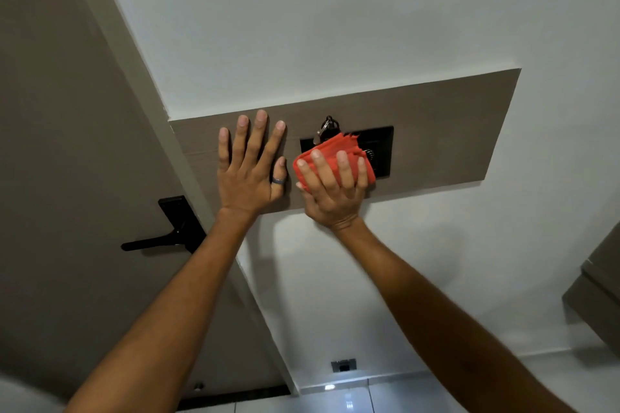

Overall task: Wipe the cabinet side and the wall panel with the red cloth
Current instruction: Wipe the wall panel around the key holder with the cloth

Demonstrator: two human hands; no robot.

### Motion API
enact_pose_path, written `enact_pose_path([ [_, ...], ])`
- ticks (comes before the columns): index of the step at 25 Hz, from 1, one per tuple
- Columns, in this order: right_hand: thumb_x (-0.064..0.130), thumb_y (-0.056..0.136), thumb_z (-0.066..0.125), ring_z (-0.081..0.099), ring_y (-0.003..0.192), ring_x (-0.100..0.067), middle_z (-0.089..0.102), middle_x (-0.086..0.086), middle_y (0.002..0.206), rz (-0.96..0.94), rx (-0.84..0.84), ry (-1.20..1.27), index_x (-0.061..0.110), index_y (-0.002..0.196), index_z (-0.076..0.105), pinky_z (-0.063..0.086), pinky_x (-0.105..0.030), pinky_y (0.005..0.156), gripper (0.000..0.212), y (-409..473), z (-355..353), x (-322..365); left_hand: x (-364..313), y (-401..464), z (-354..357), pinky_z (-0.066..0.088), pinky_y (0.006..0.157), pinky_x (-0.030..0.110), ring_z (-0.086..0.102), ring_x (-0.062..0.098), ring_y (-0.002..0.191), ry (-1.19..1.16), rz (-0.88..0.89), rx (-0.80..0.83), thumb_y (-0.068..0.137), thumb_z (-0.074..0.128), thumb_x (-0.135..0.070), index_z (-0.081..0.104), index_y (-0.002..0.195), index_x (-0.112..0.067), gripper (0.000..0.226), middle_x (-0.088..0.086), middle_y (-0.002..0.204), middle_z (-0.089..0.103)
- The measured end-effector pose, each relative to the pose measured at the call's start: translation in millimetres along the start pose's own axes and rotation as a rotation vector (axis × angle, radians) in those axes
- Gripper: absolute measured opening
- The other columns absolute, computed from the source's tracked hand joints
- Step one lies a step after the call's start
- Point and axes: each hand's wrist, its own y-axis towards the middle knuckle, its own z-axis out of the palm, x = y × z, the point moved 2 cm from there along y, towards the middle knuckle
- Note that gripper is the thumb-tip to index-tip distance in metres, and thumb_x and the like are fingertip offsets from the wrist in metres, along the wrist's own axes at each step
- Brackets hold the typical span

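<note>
The red cloth [339, 157] is folded into a thick pad, pressed flat against the grey-brown wall panel [446, 131], a long horizontal board on the white wall, over its black plate.

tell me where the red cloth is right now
In the head view the red cloth is under the right hand, pressed on the black switch plate of the brown wall panel, right of the flat left hand.

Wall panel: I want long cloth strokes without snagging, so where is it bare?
The wall panel is bare from the black plate to its right end. Crowded mid-left: the left hand lies flat, the right hand presses the red cloth beside hanging keys.
</note>
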Motion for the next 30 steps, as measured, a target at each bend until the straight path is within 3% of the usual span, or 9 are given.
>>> enact_pose_path([
  [2,0.047,0.104,0.052,0.041,0.147,-0.033,0.061,-0.001,0.145,-0.154,0.007,-0.024,0.027,0.139,0.065,0.036,-0.054,0.122,0.042,-5.5,-2.5,-15.9,-1.9,-1.5,0.2,0.01,0.132,0.051,0.006,0.024,0.163,0.035,0.012,-0.003,0.105,0.046,-0.038,0.03,0.165,-0.023,0.064,0.007,0.169,0.027],
  [6,0.046,0.106,0.048,0.038,0.146,-0.032,0.059,-0.001,0.144,0.128,-0.012,0.011,0.026,0.139,0.062,0.031,-0.054,0.124,0.041,-1.2,-1.3,4.2,-7.2,1.8,-1.2,0.01,0.131,0.053,0.005,0.024,0.163,0.0,-0.048,-0.02,0.105,0.045,-0.036,0.032,0.164,-0.024,0.062,0.007,0.167,0.031],
  [9,0.048,0.104,0.05,0.04,0.146,-0.033,0.059,-0.003,0.145,-0.182,0.038,0.001,0.025,0.14,0.061,0.032,-0.053,0.124,0.044,-4.4,-7.1,-25.8,-9.1,1.2,0.4,0.011,0.131,0.054,0.005,0.025,0.163,0.012,-0.048,-0.025,0.106,0.046,-0.036,0.033,0.164,-0.024,0.061,0.007,0.167,0.032],
  [13,0.048,0.108,0.045,0.038,0.146,-0.034,0.057,-0.005,0.144,0.15,0.019,0.026,0.022,0.138,0.06,0.027,-0.053,0.128,0.042,-4.2,-6.0,-10.3,-12.2,0.8,0.5,0.01,0.13,0.055,0.005,0.025,0.163,-0.002,-0.089,-0.029,0.106,0.044,-0.036,0.033,0.164,-0.024,0.06,0.009,0.167,0.036],
  [16,0.044,0.102,0.052,0.046,0.144,-0.035,0.061,-0.003,0.146,-0.335,0.114,0.054,0.024,0.141,0.063,0.032,-0.055,0.123,0.045,-16.2,-16.9,-49.8,-13.2,-0.4,0.5,0.011,0.13,0.055,0.004,0.025,0.163,0.001,-0.088,-0.01,0.106,0.044,-0.036,0.033,0.164,-0.023,0.06,0.011,0.165,0.04],
  [18,0.04,0.103,0.051,0.054,0.138,-0.034,0.062,-0.002,0.146,-0.522,0.111,0.031,0.022,0.142,0.063,0.033,-0.054,0.122,0.045,-15.1,-27.7,-95.0,-11.0,1.4,1.0,0.01,0.13,0.055,0.004,0.025,0.163,0.002,-0.087,-0.012,0.106,0.044,-0.036,0.034,0.164,-0.023,0.06,0.012,0.164,0.041],
  [20,0.038,0.106,0.047,0.055,0.135,-0.035,0.061,-0.004,0.146,-0.46,0.138,-0.014,0.02,0.141,0.063,0.034,-0.055,0.121,0.043,-18.3,-37.9,-109.6,-11.1,4.5,-0.6,0.009,0.13,0.054,0.003,0.025,0.163,-0.01,-0.093,-0.019,0.106,0.044,-0.036,0.035,0.163,-0.023,0.059,0.012,0.164,0.042],
  [26,0.04,0.107,0.052,0.05,0.144,-0.037,0.064,-0.008,0.148,0.026,0.118,0.03,0.022,0.142,0.064,0.032,-0.056,0.126,0.041,16.7,-31.6,-89.9,-23.2,-2.8,6.9,0.009,0.13,0.056,0.004,0.026,0.163,-0.03,-0.098,-0.021,0.106,0.043,-0.035,0.041,0.16,-0.021,0.056,0.01,0.166,0.036],
  [30,0.042,0.107,0.052,0.049,0.147,-0.036,0.063,-0.004,0.15,-0.001,0.115,0.066,0.023,0.145,0.063,0.029,-0.056,0.13,0.044,33.7,-12.5,-75.9,-11.9,1.8,8.2,0.005,0.133,0.055,0.005,0.028,0.164,0.012,-0.092,-0.038,0.107,0.042,-0.037,0.035,0.164,-0.023,0.059,0.003,0.173,0.018],
])
